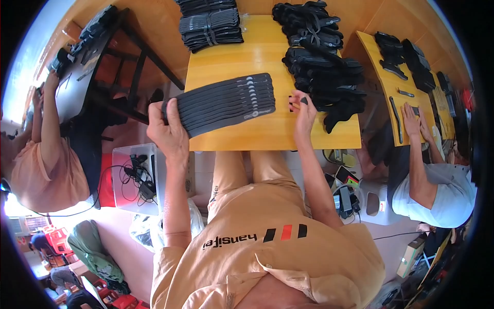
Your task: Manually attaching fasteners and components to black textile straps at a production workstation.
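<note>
Black strips [226, 103], long and flat with a pale mark near one end, lie fanned out in an overlapping row on our yellow wooden tabletop [247, 134]. The fan runs from the tabletop's left edge toward its middle, and its left end juts out past that edge.

Our left hand [167, 129] closes on that overhanging end, fingers wrapped over the top of the strips and thumb side below, so the bundle is clamped at its tip. The left forearm rises straight up from the lower part of the view, wrist slightly bent toward the tabletop.

Our right hand [303, 110] sits just beyond the fan's right end, apart from it. Its fingers are curled together around a small dark piece [303, 101] at the fingertips; what kind of piece it is we cannot tell. The right forearm reaches up and inward from our right side, the hand resting close to the tabletop.

Just right of that hand is a tall heap of black strap-like items [324, 67], and at the far edge sit two neat stacks of dark strips [211, 26]. Left of us, a person in a pale orange shirt [41, 170] leans on a dark table [77, 87]. Right of us, another person in a light grey shirt [442, 190] presses both hands on a second yellow tabletop [386, 82] carrying more black pieces.
</note>
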The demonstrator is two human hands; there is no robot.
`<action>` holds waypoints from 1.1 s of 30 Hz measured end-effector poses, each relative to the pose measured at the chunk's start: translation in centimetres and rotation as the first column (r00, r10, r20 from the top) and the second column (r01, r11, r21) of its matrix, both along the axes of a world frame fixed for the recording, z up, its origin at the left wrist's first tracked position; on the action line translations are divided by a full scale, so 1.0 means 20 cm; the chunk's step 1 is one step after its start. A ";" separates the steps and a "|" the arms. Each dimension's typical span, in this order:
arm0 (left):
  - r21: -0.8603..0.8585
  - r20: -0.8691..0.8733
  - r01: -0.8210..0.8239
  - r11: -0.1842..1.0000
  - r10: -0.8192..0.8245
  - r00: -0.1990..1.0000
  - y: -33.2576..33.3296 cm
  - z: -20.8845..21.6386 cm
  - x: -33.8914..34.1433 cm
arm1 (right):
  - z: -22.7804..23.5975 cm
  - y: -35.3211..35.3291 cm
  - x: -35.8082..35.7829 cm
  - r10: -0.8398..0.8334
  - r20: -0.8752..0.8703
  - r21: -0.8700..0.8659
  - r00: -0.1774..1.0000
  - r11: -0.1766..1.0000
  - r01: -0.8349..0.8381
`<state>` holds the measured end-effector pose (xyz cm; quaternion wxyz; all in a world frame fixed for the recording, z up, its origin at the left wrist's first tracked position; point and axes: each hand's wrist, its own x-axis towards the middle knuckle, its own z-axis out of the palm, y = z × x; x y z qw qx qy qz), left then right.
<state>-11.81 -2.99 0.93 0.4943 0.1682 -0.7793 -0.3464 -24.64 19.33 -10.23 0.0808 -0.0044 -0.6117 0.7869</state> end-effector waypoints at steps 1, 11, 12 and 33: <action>0.017 0.015 0.013 1.000 -0.013 1.000 0.01 -0.03 0.02 | 0.15 -0.04 0.05 0.113 0.098 -0.045 0.989 0.993 -0.109; 0.655 -0.115 0.295 0.696 -0.294 0.949 0.07 -0.28 0.01 | 0.24 -0.12 0.14 0.297 0.068 -0.095 0.953 0.952 -0.290; 0.657 -0.116 0.294 0.694 -0.292 0.949 0.08 -0.29 0.02 | 0.23 -0.12 0.14 0.251 0.034 -0.040 0.967 0.967 -0.250; 0.632 -0.131 0.320 0.706 -0.310 0.942 0.11 -0.38 -0.02 | 0.22 -0.13 0.09 0.192 -0.069 0.045 0.979 0.981 -0.189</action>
